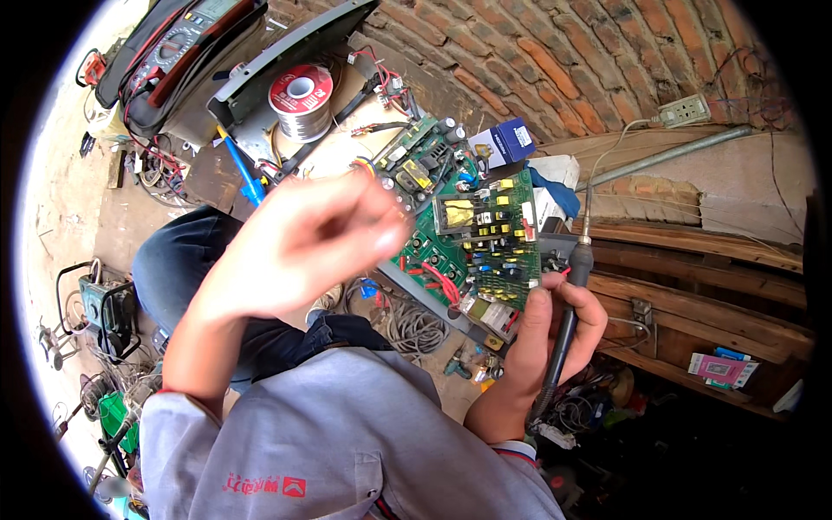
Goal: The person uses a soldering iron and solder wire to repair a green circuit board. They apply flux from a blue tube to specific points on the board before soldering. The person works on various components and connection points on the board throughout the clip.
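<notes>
My left hand (316, 238) hovers over the near left part of a large green circuit board (425, 247), its curled fingers blurred by motion; whether they pinch anything is unclear. At the right, my right hand (572, 325) has thumb and forefinger closed at the lower corner of a smaller green circuit board (498, 238). Yellow, blue and black components crowd that smaller board, which stands tilted over the large one. A dark rod-shaped tool with a cord (579, 260) runs across the right palm, between thumb and fingers. Red wires (442, 282) arch between the boards' near ends.
Beyond the left hand stands a solder wire spool (303, 121) beside a tilted metal cover (286, 56). A blue pen-like tool (243, 169) and a multimeter (178, 48) lie left. A blue box (503, 143) sits behind the boards. An outlet (685, 113) rests by the brick wall.
</notes>
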Demonstrator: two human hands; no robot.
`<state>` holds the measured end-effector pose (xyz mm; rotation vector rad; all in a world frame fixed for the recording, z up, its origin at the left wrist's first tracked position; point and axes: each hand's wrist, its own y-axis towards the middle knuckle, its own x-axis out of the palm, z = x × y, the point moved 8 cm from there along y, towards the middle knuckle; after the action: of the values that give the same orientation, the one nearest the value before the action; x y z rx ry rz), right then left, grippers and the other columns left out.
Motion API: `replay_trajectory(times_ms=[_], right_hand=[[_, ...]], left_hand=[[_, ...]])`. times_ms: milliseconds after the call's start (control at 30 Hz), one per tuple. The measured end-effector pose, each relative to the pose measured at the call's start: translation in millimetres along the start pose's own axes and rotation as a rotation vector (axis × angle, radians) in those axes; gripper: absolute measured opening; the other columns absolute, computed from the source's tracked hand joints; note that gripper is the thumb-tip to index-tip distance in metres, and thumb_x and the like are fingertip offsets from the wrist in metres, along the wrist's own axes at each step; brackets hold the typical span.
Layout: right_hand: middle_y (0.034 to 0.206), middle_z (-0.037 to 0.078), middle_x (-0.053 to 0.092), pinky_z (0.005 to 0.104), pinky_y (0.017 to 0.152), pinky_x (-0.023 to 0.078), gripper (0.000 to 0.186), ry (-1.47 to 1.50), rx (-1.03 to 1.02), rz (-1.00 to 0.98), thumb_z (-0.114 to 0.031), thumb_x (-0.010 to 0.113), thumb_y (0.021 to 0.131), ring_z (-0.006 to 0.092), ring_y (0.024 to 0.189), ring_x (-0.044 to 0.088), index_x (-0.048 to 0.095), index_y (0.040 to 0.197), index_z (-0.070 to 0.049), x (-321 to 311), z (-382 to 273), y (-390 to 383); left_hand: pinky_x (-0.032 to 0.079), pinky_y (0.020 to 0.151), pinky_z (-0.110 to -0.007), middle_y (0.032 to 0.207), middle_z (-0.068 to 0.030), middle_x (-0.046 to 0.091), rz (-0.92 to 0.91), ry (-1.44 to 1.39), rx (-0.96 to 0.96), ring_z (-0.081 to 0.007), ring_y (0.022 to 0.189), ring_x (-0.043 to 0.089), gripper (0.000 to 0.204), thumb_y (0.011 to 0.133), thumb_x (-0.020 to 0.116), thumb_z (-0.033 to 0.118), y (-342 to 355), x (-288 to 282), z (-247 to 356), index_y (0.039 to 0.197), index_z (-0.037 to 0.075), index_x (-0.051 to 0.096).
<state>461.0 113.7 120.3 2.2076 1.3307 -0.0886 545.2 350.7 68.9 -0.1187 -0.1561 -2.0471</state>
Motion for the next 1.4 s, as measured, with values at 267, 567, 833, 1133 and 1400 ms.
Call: replay_trajectory(times_ms=[267,567,833,1133,1400], right_hand=[[0.098,0.020,0.064,0.0218,0.062,0.048,0.042,-0.134,-0.169,-0.162,0.008,0.072,0.076,0.0114,0.062,0.059,0.049,0.109,-0.002,16.9,-11.9,-16.9],[0.095,0.021,0.061,0.0301,0.063,0.053,0.044,-0.156,-0.267,-0.219,0.008,0.072,0.075,0.0233,0.074,0.065,0.046,0.109,-0.003,20.4,-27.5,-27.5],[0.101,0.021,0.058,0.0316,0.073,0.051,0.050,-0.149,-0.316,-0.263,0.014,0.068,0.074,0.0201,0.081,0.059,0.043,0.113,-0.005,13.0,-35.6,-33.6],[0.098,0.021,0.063,0.0373,0.072,0.056,0.041,-0.269,-0.376,-0.284,0.007,0.075,0.071,0.0324,0.086,0.065,0.054,0.105,-0.002,3.7,-20.3,-19.8],[0.104,0.021,0.063,0.0483,0.085,0.050,0.041,-0.351,-0.364,-0.480,0.005,0.077,0.068,0.0381,0.094,0.063,0.053,0.099,-0.005,6.5,-23.1,-17.4]], left_hand=[[0.042,0.050,-0.024,0.060,-0.0021,0.056,-0.086,0.547,-0.042,-0.0074,0.056,0.052,0.039,0.088,0.066,0.038,105.5,37.0,9.1,0.084,-0.001,0.064],[0.048,0.048,-0.025,0.061,-0.0049,0.060,-0.144,0.372,-0.307,-0.0103,0.052,0.060,0.039,0.090,0.061,0.032,92.0,38.0,-6.6,0.076,-0.004,0.063],[0.051,0.052,-0.023,0.070,-0.0058,0.063,0.060,0.191,-0.283,-0.0104,0.057,0.062,0.025,0.088,0.058,0.019,64.0,31.1,12.3,0.088,-0.005,0.064],[0.059,0.079,-0.034,0.104,-0.0115,0.064,0.288,-0.601,-0.069,-0.0162,0.092,0.066,0.031,0.094,0.053,0.002,-14.7,47.8,-35.7,0.124,-0.002,0.049],[0.047,0.085,-0.025,0.117,-0.0129,0.061,0.230,-0.597,0.036,-0.0147,0.104,0.059,0.032,0.094,0.051,-0.004,-42.2,51.1,-61.2,0.125,-0.002,0.047]])
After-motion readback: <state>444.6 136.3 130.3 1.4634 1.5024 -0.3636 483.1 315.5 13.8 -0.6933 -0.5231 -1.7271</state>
